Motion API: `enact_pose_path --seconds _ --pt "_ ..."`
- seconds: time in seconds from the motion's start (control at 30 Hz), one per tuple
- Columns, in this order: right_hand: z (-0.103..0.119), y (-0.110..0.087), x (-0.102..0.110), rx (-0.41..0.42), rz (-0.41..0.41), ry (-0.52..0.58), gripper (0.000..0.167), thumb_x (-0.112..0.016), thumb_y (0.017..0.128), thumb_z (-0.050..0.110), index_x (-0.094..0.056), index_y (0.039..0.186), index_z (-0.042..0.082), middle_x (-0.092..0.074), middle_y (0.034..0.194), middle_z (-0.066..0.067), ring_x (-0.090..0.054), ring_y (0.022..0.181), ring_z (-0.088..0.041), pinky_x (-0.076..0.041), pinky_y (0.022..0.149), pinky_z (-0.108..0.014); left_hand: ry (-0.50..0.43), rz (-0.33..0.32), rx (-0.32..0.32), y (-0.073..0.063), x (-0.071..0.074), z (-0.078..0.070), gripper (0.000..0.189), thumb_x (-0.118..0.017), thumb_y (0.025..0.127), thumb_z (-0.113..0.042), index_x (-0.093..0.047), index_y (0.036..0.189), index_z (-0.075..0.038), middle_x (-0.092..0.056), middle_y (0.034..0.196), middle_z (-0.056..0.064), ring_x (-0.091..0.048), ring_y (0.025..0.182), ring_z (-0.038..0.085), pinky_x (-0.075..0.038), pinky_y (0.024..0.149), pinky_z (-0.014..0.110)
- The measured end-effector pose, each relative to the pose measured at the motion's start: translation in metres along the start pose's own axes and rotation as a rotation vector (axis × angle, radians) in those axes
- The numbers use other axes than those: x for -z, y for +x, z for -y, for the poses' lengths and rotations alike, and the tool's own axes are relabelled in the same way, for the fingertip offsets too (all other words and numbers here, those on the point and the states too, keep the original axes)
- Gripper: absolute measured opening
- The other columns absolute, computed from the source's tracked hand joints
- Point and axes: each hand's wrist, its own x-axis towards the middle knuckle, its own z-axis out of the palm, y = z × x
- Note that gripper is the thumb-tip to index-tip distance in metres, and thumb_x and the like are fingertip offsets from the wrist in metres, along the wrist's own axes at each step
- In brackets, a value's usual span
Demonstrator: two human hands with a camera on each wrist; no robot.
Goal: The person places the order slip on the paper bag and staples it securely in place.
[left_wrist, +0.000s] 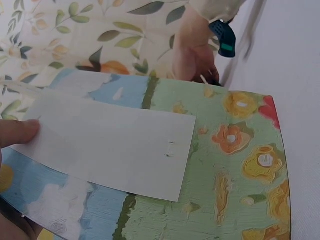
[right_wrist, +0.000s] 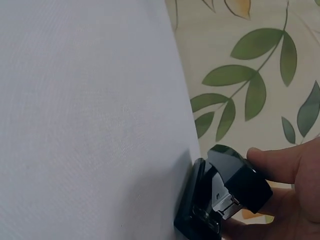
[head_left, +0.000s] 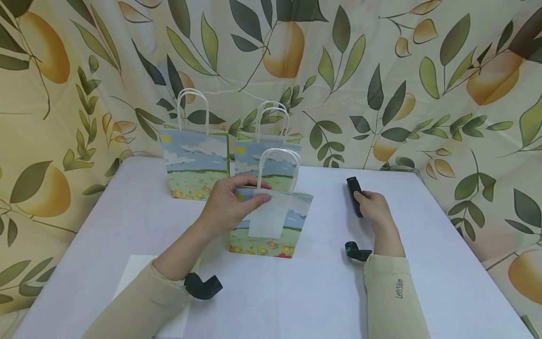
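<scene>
My left hand point(head_left: 228, 202) pinches the top edge of a small paper gift bag point(head_left: 264, 247) with white handles, thumb in front. The thumb lies on a blank white paper slip point(head_left: 267, 219) against the bag's front, which is printed with sky, meadow and flowers. In the left wrist view, small marks show near the lower end of the slip point(left_wrist: 115, 145). To the right, my right hand point(head_left: 374, 209) grips a black stapler point(head_left: 354, 195). The right wrist view has the stapler point(right_wrist: 235, 185) tilted on its side at the table, its jaws apart, thumb on its upper arm.
Two similar gift bags stand behind, one at back left point(head_left: 196, 155) and one at back centre point(head_left: 271, 157), partly hidden. A white sheet of paper point(head_left: 135, 270) lies under my left forearm. A fruit-and-leaf patterned cloth point(head_left: 330, 108) hangs around the white table point(head_left: 322, 292).
</scene>
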Motion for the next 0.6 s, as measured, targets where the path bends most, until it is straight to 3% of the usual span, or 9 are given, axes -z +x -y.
enact_pose_path --seconds 0.43,0.6 --pt "-0.006 0.001 0.002 0.017 -0.041 -0.024 0.062 -0.035 0.112 0.038 -0.037 0.156 -0.005 -0.043 0.153 -0.032 -0.045 0.136 -0.042 -0.038 0.116 -0.059 0.01 0.011 -0.01 -0.001 0.001 0.0 0.014 -0.083 0.089 -0.017 -0.08 0.103 -0.019 -0.079 0.103 -0.003 -0.07 0.109 0.014 -0.055 0.087 0.041" --pt "-0.011 0.002 0.006 0.027 -0.105 -0.046 0.061 -0.034 0.112 0.038 -0.04 0.155 -0.004 -0.045 0.153 -0.033 -0.047 0.138 -0.046 -0.043 0.113 -0.057 0.017 0.023 -0.01 -0.002 0.001 0.0 0.016 -0.081 0.091 -0.017 -0.079 0.106 -0.019 -0.079 0.105 -0.004 -0.069 0.115 0.013 -0.056 0.09 0.041"
